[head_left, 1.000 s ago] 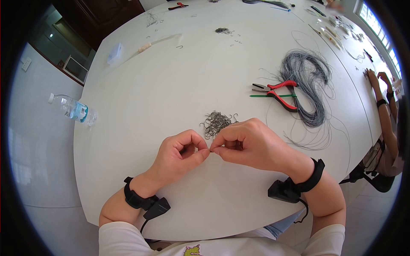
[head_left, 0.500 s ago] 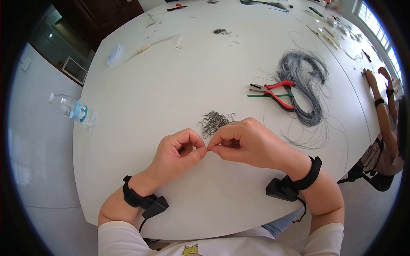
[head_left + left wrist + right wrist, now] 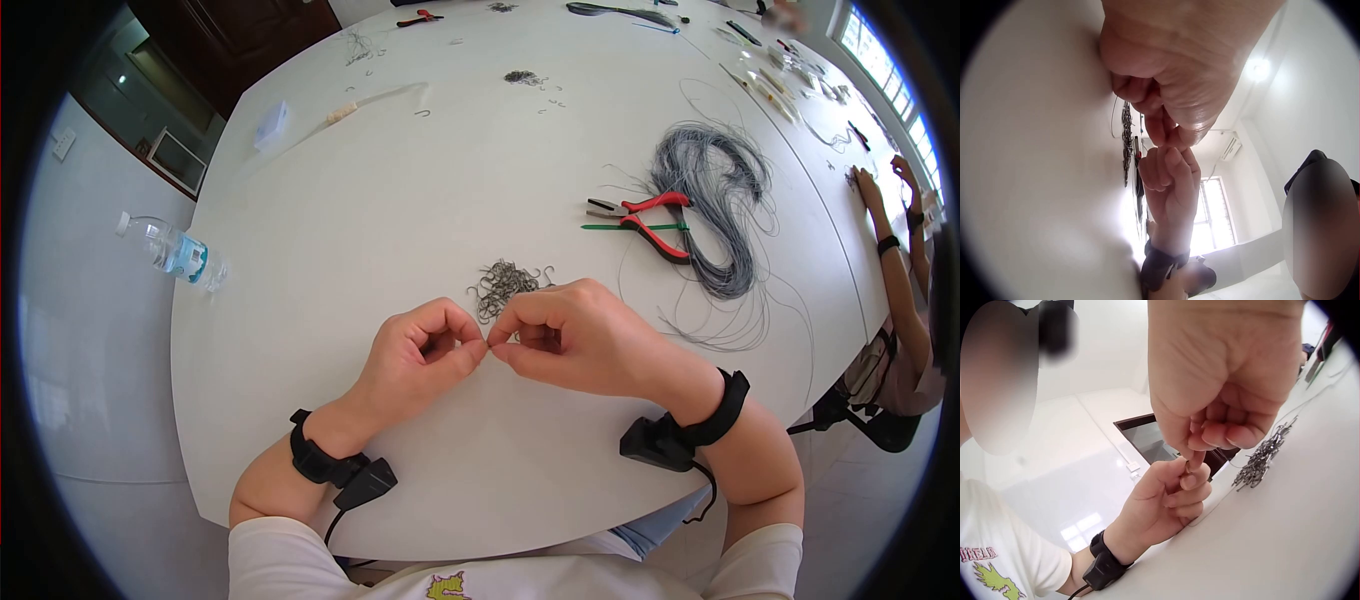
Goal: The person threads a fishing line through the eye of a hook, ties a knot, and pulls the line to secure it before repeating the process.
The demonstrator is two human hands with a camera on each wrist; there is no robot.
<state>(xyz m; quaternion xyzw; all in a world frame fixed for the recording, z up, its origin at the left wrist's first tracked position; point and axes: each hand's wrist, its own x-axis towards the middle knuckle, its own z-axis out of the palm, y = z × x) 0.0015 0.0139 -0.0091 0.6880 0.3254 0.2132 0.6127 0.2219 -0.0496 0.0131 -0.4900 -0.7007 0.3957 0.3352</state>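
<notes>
Thumb and forefinger of the left hand [image 3: 412, 357] and of the right hand [image 3: 590, 338] meet tip to tip, just on the near side of a pile of small dark metal hooks [image 3: 500, 287]. Both pinch something tiny, nearly all of it covered by the fingertips. In the right wrist view, a small glint shows where the left hand [image 3: 1163, 503] meets the right hand [image 3: 1222, 381], and a thin pale line runs below the left fingers. The hook pile [image 3: 1263, 459] lies beside them there. The right hand's other fingers are curled.
Red-handled pliers [image 3: 660, 242] lie over a green tie beside a bundle of grey line [image 3: 735, 255]. A water bottle [image 3: 182, 254] lies at the left, a clear box [image 3: 271, 126] farther back. Another person's arms [image 3: 893, 225] rest at the right edge.
The fingertips stay together, with only slight shifts of the hands. The whole head view has moved a little; nothing on the table has visibly changed place.
</notes>
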